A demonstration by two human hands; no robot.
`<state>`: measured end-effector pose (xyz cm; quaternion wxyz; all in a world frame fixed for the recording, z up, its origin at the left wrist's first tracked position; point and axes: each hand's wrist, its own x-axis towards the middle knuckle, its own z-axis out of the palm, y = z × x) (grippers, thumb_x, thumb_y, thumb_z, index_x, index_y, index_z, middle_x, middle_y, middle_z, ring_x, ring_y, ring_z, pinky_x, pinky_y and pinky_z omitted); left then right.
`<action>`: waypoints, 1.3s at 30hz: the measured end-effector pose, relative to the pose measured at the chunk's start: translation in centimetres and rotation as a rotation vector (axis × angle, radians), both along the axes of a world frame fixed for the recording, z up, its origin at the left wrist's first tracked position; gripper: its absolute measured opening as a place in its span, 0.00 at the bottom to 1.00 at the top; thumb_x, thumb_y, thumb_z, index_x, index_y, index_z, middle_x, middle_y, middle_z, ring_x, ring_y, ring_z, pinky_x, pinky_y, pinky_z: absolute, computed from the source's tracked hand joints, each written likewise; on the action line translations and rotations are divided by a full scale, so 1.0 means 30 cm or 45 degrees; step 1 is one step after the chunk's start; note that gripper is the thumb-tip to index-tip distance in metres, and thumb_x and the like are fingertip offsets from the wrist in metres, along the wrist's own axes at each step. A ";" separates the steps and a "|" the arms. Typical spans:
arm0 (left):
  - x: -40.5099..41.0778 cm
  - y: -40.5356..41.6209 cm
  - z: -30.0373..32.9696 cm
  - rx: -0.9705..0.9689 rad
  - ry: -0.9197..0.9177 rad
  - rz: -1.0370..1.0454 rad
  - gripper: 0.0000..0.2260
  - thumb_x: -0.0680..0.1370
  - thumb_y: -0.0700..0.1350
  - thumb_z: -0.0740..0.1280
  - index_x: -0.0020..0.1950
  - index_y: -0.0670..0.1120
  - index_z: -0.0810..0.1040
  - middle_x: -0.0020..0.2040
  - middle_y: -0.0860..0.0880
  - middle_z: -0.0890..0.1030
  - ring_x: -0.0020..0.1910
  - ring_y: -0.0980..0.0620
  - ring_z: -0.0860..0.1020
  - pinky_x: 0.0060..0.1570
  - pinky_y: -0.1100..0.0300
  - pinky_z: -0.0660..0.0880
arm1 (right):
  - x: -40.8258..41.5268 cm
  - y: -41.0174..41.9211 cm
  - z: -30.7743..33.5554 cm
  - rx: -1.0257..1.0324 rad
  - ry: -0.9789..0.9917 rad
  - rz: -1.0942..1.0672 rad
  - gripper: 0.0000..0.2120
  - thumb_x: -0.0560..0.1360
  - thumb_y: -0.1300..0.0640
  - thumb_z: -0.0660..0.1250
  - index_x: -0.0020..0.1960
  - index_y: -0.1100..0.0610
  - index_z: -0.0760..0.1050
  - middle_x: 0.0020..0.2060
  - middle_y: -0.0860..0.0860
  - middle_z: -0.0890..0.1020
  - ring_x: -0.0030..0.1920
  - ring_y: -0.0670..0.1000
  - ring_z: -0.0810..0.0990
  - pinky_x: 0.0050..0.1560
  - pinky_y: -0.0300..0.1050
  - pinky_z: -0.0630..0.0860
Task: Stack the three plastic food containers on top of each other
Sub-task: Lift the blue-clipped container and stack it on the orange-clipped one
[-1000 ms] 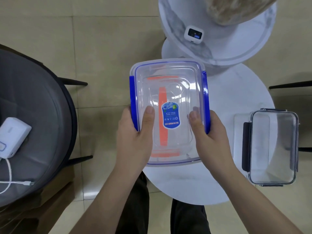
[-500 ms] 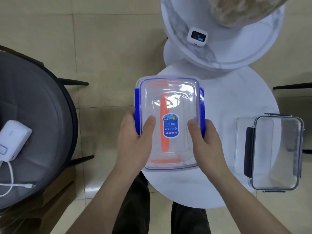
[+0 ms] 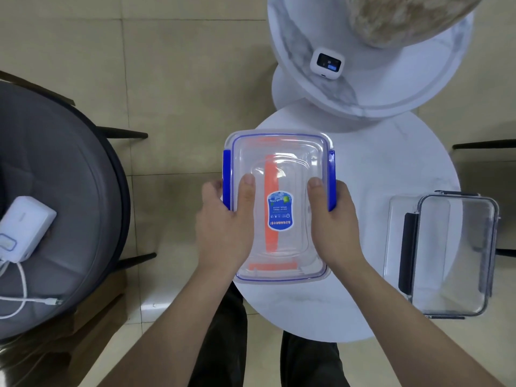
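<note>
A clear container with blue side clips [image 3: 279, 163] and a blue label sits over the left part of the small round white table [image 3: 377, 169]. Orange clips of another container show through it from beneath. My left hand [image 3: 223, 224] grips its left side, thumb on the lid. My right hand [image 3: 332, 227] grips its right side the same way. A second clear container with dark clips [image 3: 446, 255] rests at the table's right edge, apart from both hands.
A taller round marble table [image 3: 321, 88] stands behind, carrying a small white device [image 3: 326, 62]. A grey round chair [image 3: 64, 191] at left holds a white power bank [image 3: 23, 230] with a cable. Tiled floor lies between them.
The blue-clipped container has come down and toward me, now lying over the table. Both hands have kept their hold on its sides.
</note>
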<state>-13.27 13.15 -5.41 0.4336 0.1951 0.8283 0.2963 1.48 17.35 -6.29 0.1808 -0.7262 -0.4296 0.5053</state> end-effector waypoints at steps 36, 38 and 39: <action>0.014 0.014 -0.013 -0.077 0.125 -0.024 0.24 0.77 0.67 0.60 0.57 0.48 0.74 0.48 0.50 0.83 0.44 0.53 0.82 0.38 0.61 0.77 | -0.009 -0.007 0.013 -0.069 -0.139 0.011 0.18 0.79 0.37 0.59 0.59 0.49 0.71 0.44 0.41 0.82 0.43 0.46 0.85 0.44 0.45 0.84; 0.013 0.016 -0.012 -0.071 0.114 -0.022 0.23 0.78 0.66 0.60 0.57 0.47 0.74 0.48 0.50 0.83 0.43 0.53 0.82 0.37 0.62 0.76 | -0.007 -0.007 0.011 -0.069 -0.128 0.012 0.17 0.79 0.37 0.60 0.59 0.48 0.70 0.44 0.41 0.82 0.43 0.46 0.85 0.44 0.45 0.84; 0.013 0.016 -0.012 -0.072 0.113 -0.024 0.23 0.78 0.66 0.60 0.57 0.47 0.74 0.48 0.50 0.82 0.43 0.52 0.82 0.36 0.62 0.76 | -0.008 -0.006 0.013 -0.069 -0.125 0.011 0.17 0.79 0.37 0.60 0.59 0.49 0.70 0.44 0.41 0.82 0.43 0.45 0.85 0.43 0.44 0.84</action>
